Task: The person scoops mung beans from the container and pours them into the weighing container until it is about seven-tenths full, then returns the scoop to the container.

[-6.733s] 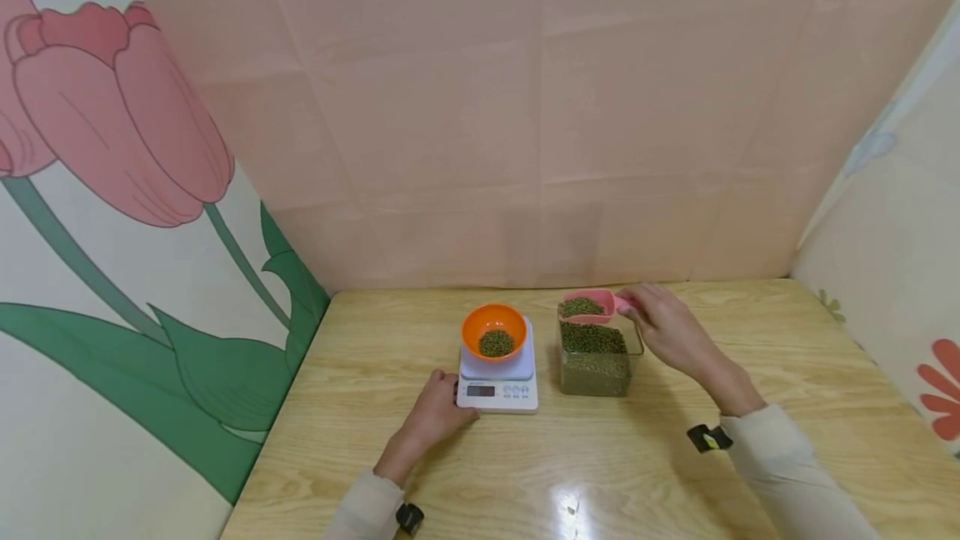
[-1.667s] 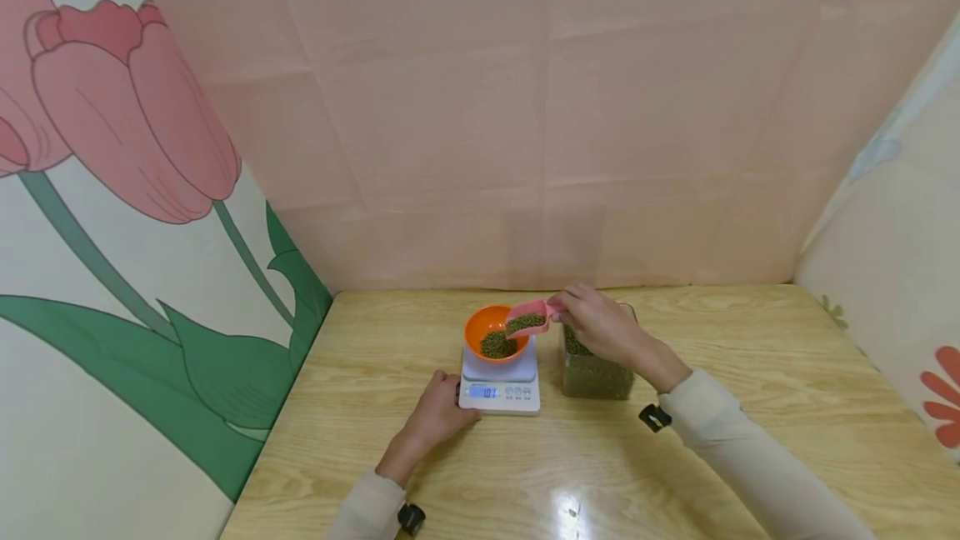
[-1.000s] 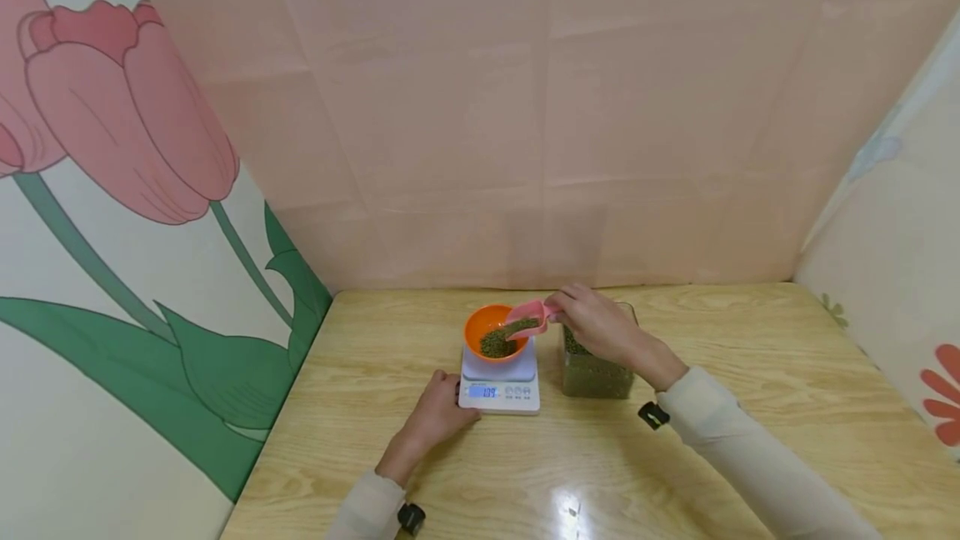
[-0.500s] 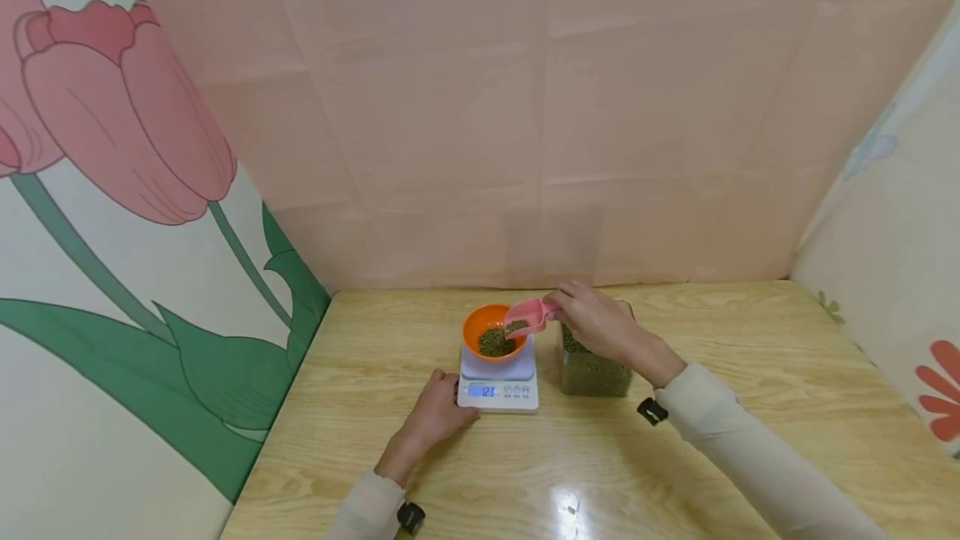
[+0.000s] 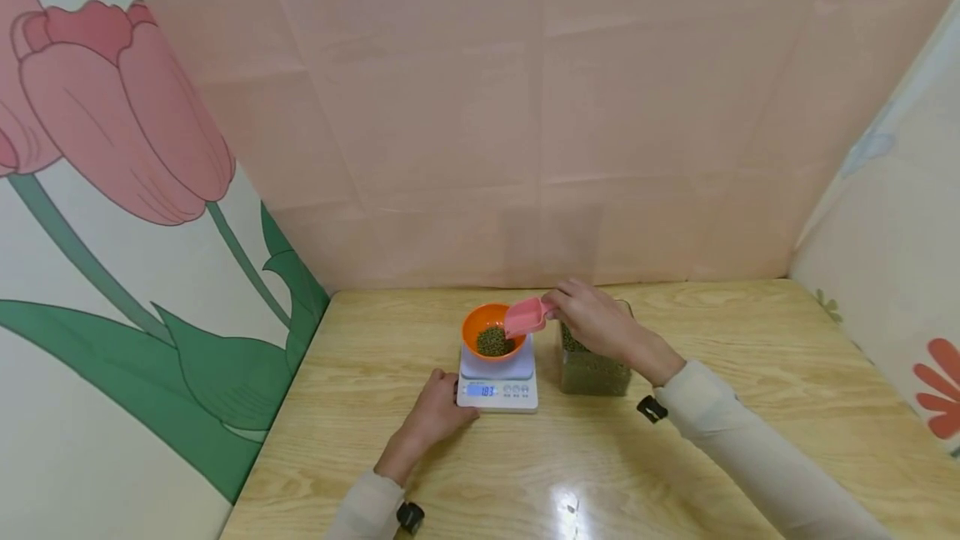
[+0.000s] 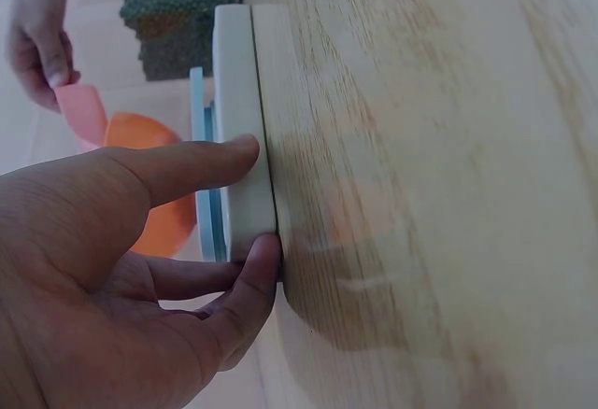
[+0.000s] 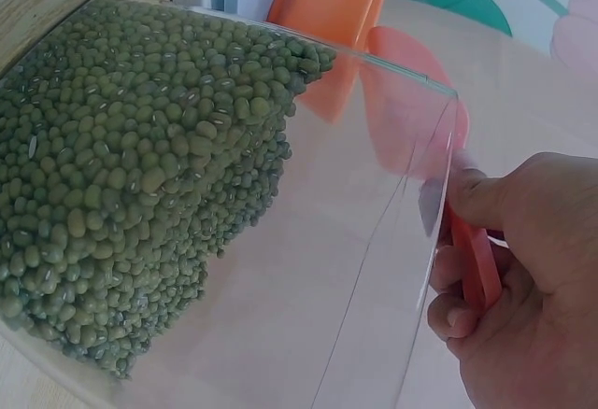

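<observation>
**Tipped Over an Orange Bowl, Weighed on a Crowded Corner**

On the desk point(image 5: 322, 407), could bump the clear box point(image 5: 596, 373), standing just right of the scale, by dropping the right arm point(image 5: 750, 440). Could falsify the reading on the white scale point(image 5: 498, 369), apparently 183, by bearing down with the left hand point(image 5: 438, 404). Could tilt the orange bowl point(image 5: 472, 323), set on the scale's platform, by leaning on its right rim with the pink scoop point(image 5: 525, 317); too close to tell contact from clearance. Could scatter green beans point(image 5: 493, 343), heaped in the bowl, by shaking off-centre, or dribble stragglers by withdrawing early.

Stretched forward and leftward past the box, pinching the scoop's handle between thumb and curled fingers of the right hand point(image 5: 600, 323). Tilted toward the bowl, with no beans visible on the scoop. Gripping the scale's near left corner with the left hand, thumb at the front edge, fingers bent round the side.
</observation>
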`<state>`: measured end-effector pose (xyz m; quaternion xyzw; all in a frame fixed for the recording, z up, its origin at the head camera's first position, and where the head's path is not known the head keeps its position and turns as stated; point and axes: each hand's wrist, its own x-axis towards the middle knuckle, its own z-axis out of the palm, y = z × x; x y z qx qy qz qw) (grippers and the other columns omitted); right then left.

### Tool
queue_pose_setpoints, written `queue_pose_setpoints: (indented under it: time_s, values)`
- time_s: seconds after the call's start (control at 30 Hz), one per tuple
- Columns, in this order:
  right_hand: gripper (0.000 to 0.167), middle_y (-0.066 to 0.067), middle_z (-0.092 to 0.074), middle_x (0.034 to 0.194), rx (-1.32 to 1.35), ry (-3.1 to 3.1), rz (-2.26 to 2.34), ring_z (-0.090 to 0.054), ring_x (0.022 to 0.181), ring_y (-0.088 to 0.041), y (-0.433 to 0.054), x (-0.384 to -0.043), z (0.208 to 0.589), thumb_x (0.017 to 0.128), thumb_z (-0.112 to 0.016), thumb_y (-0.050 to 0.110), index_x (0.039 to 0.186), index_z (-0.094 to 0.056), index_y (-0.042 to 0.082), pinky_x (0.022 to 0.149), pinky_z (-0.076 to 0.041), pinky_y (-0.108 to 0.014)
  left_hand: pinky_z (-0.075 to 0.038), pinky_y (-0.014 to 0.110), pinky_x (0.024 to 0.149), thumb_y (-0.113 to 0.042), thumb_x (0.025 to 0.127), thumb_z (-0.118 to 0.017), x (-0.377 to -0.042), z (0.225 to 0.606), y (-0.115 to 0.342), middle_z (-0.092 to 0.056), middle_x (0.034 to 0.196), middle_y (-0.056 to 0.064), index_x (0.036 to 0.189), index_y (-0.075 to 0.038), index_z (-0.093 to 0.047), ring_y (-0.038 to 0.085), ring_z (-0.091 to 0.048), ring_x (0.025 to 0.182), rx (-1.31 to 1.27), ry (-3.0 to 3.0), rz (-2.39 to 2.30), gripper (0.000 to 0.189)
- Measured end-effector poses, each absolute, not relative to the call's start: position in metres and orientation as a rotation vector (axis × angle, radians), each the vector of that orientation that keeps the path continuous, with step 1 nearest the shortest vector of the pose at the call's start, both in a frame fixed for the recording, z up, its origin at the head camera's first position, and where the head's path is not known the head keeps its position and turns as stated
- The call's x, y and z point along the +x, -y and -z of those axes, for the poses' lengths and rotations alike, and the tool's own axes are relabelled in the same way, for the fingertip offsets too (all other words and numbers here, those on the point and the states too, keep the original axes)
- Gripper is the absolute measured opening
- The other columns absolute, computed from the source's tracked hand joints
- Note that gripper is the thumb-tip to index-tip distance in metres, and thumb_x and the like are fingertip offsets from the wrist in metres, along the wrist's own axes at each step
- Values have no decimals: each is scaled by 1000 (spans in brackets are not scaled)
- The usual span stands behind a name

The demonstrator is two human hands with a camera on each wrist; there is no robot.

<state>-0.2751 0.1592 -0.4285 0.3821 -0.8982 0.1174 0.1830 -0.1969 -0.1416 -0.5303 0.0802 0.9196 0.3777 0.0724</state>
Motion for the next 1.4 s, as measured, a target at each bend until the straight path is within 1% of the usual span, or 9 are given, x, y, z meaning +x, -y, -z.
queue_pose_setpoints:
  time_s: [0.37,0.87,1.07,1.4]
  values:
    - [21,-12,-73,110,1066,2545,-313,-68,103,-28,-159,-274,427,99,-76,12,116,-75,-1,88,-60,-43,-51,41,89,-13,88,-87,-196,529,142,-59,115,12,134,4,-66,22,-51,98,251,-2766,-1127,53]
    - [24,-16,-75,114,1054,2503,-383,-70,106,-32,-167,-270,426,94,-80,6,116,-75,-2,90,-61,-46,-50,41,89,-12,88,-86,-196,530,142,-60,115,12,134,4,-67,21,-50,99,256,-2763,-1141,52]
    - [22,-15,-75,112,1017,2516,-407,-69,104,-31,-173,-267,424,95,-78,5,116,-74,-1,89,-61,-45,-51,41,89,-12,88,-86,-197,531,142,-60,115,11,134,3,-66,21,-50,99,261,-2764,-1138,52]
    - [21,-15,-74,113,993,2504,-395,-69,103,-31,-183,-260,420,95,-78,5,116,-74,0,89,-60,-46,-51,40,88,-12,88,-87,-197,530,142,-58,114,11,133,4,-67,21,-50,98,259,-2762,-1144,52]
